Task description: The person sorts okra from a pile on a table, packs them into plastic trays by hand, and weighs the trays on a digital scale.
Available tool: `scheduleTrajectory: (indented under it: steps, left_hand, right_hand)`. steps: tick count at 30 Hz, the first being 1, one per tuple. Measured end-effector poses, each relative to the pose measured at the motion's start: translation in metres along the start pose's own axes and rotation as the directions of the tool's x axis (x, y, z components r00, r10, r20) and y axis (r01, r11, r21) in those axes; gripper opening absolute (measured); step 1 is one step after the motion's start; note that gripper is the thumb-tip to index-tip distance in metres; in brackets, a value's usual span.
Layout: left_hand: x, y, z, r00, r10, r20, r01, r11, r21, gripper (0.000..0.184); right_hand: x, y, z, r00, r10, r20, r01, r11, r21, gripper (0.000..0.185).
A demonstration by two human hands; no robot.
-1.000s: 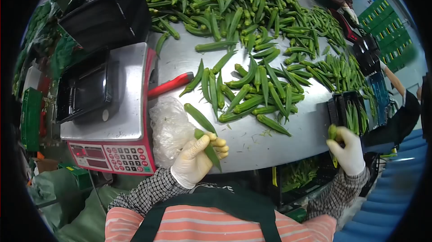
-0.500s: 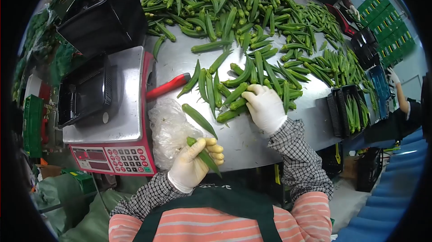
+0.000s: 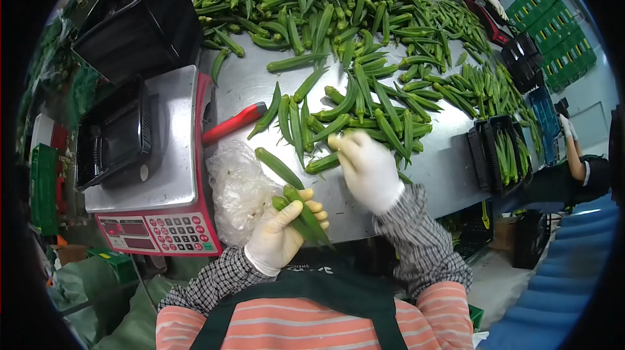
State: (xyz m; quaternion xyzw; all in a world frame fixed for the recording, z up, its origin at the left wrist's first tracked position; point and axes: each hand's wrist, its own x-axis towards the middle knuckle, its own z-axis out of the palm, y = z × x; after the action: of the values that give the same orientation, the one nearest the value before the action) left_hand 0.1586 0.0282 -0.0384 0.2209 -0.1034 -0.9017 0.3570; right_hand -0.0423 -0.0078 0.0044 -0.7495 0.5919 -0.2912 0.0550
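Observation:
My left hand [image 3: 280, 229], in a white glove yellowed at the fingers, is closed around two green okra pods [image 3: 306, 221] near the table's front edge. My gloved right hand [image 3: 368, 171] is over the front of a loose group of okra pods [image 3: 364, 106], its fingers curled together and pointing left. Whether a pod is between those fingertips I cannot make out. A single okra pod [image 3: 278, 168] lies just beyond my left hand, by a crumpled clear plastic bag [image 3: 237, 187].
A red-framed digital scale [image 3: 156, 225] on the left bears a black plastic tray [image 3: 114, 135]. Behind it are stacked black trays [image 3: 133, 24]. A red-handled tool [image 3: 234, 123] lies beside it. Heaped okra [image 3: 312, 5] covers the back; a filled black basket [image 3: 498, 154] stands right. Co-workers' gloved hands [image 3: 495, 5] show beyond.
My left hand now holds two okra pods where it held one. My right hand has shifted left and toward me, its fingers drawn together. The view has moved slightly.

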Motion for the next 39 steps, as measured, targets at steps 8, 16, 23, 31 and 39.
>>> scheduleTrajectory:
  steps: [8,16,23,31,39]
  left_hand:
    - [-0.008,0.011,0.000,1.000,-0.019,-0.019,0.018,0.997,-0.074,0.037]
    - [0.002,-0.003,0.013,0.999,-0.032,0.024,0.034,0.996,-0.078,0.040]
    - [-0.002,0.007,0.007,0.997,-0.054,0.052,0.053,0.998,0.029,0.050]
    - [-0.002,0.000,0.016,0.996,-0.021,0.092,0.011,0.994,0.109,0.058]
    - [0.004,0.000,0.009,0.994,-0.098,0.044,0.095,0.993,0.076,0.046]
  right_hand:
    - [0.033,0.032,-0.003,0.989,0.145,0.017,-0.141,0.920,0.366,0.021]
    - [-0.021,-0.033,-0.013,0.958,-0.219,0.184,0.104,0.866,0.489,0.052]
    - [0.046,-0.004,0.043,0.869,0.369,0.328,-0.255,0.904,-0.343,0.024]
    - [0.017,0.011,0.017,0.868,0.303,-0.393,-0.130,0.903,0.409,0.024]
    - [-0.193,0.066,-0.155,0.616,0.615,-0.492,-0.787,0.501,-0.360,0.037]
